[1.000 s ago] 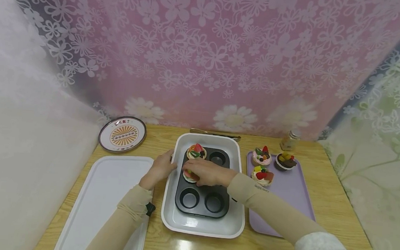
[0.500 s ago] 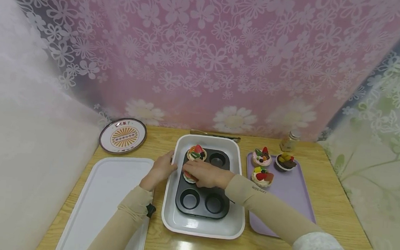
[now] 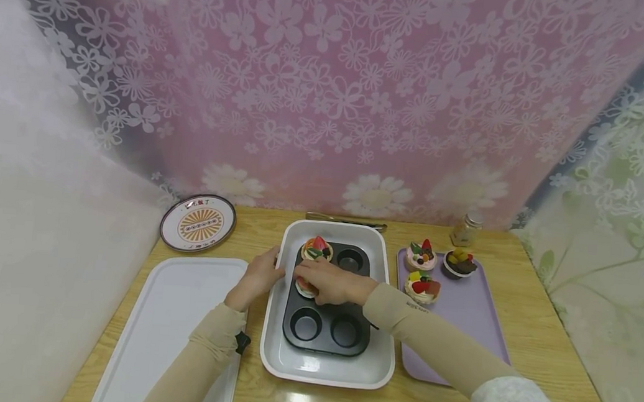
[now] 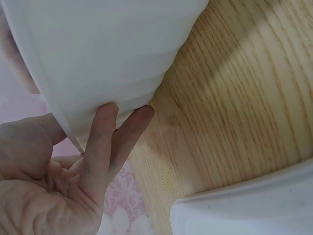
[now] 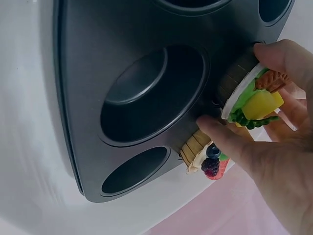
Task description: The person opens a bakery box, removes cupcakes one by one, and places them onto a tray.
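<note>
My right hand (image 3: 330, 281) is over the black muffin tin (image 3: 325, 344) and grips a cupcake (image 5: 257, 100) by its brown sides, thumb and fingers spread around it. This cupcake has green cream and a yellow piece on top, and it sits at the tin's middle-left cup. Just behind it, a cupcake (image 3: 317, 248) with strawberry and berries fills the far-left cup. My left hand (image 3: 259, 276) holds the left rim of the deep white pan (image 3: 321, 375) under the tin. In the left wrist view, its fingers (image 4: 100, 139) lie against the pan's outer wall.
At right, a purple tray (image 3: 453, 325) bears three cupcakes (image 3: 422, 288). A white tray (image 3: 179, 322) lies at left below a patterned plate (image 3: 199, 223). Tongs (image 3: 348, 221) lie behind the pan, and a small glass jar (image 3: 467, 230) stands at the back right.
The head view has tipped slightly, so everything sits a little lower in it. Both hands keep their places on the cupcake and the pan.
</note>
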